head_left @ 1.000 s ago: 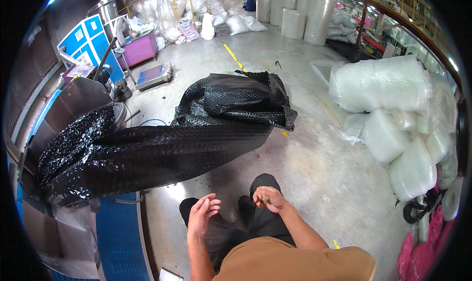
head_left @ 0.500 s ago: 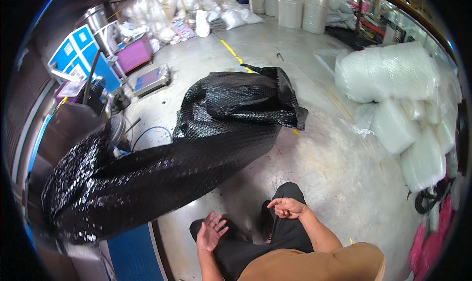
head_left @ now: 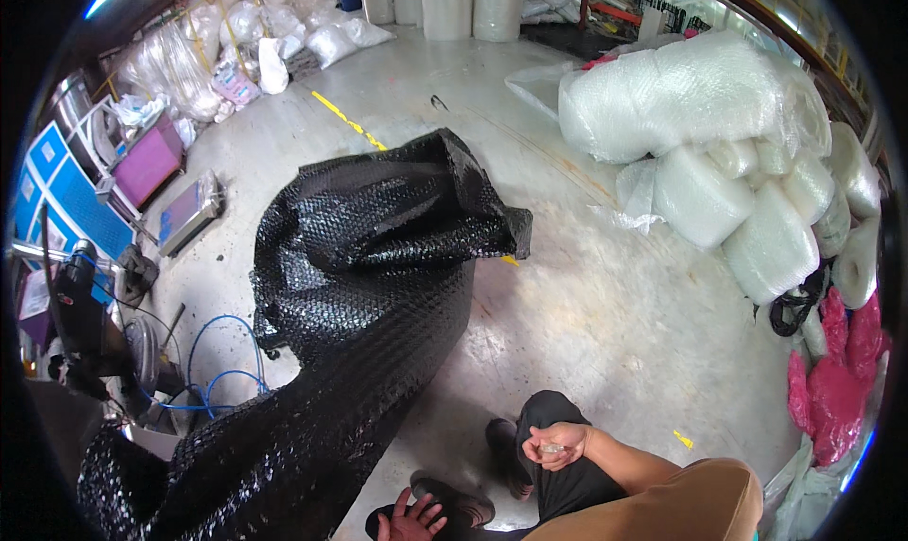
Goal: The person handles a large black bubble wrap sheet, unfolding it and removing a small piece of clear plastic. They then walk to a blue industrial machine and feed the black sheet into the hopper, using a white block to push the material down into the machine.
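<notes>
A long sheet of black bubble wrap (head_left: 369,390) runs from the lower left to a crumpled heap on the floor ahead of me. My left hand (head_left: 412,522) is at the bottom edge, fingers spread and palm up, holding nothing; it is close to the sheet's near edge but apart from it. Over my right knee, my right hand (head_left: 556,445) has its fingers curled in. Something small and pale seems to sit in them, too small to name. Neither hand touches the black sheet.
Rolls of clear bubble wrap (head_left: 690,96) are piled at the right, with pink plastic bundles (head_left: 837,404) nearer me. A platform scale (head_left: 192,215), a purple box (head_left: 147,165) and a blue hose (head_left: 225,318) lie at the left. Clear plastic bags (head_left: 331,44) line the back.
My view has turned to the right, so the scene sits further left. The right hand's fingers, pointing before, are now curled. The left hand stays open, lower in the view.
</notes>
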A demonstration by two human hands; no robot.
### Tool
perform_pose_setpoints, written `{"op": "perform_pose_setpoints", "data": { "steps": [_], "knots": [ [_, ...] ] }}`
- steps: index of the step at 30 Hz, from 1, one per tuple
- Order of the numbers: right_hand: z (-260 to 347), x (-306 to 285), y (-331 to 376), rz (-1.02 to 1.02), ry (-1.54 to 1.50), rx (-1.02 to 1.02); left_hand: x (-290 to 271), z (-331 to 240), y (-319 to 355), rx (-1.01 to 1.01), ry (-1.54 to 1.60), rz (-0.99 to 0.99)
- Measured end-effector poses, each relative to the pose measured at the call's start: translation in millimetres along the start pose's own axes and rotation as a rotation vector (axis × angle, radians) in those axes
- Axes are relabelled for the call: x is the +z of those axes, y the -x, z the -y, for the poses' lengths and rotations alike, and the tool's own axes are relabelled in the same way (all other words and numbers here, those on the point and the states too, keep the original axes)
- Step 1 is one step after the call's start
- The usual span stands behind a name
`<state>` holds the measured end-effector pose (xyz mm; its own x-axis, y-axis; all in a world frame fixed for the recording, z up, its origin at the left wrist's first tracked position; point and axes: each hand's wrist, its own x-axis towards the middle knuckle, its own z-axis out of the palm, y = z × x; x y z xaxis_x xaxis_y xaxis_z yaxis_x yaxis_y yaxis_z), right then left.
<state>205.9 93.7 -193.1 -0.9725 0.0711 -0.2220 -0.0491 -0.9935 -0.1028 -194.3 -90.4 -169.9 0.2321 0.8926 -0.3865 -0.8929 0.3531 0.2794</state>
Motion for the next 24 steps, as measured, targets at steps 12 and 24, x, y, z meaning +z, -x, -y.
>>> {"op": "perform_pose_setpoints", "data": {
  "steps": [12,24],
  "knots": [
    [46.5,39.0,-29.1,-0.088,-0.318,0.082,0.2,-44.8,-51.4,-0.148,0.388,-0.058],
    [-48.6,131.6,-15.3,-0.867,-0.034,-0.123,158.6,-30.0,-99.5,-0.416,-0.234,-0.262]
  ]
}}
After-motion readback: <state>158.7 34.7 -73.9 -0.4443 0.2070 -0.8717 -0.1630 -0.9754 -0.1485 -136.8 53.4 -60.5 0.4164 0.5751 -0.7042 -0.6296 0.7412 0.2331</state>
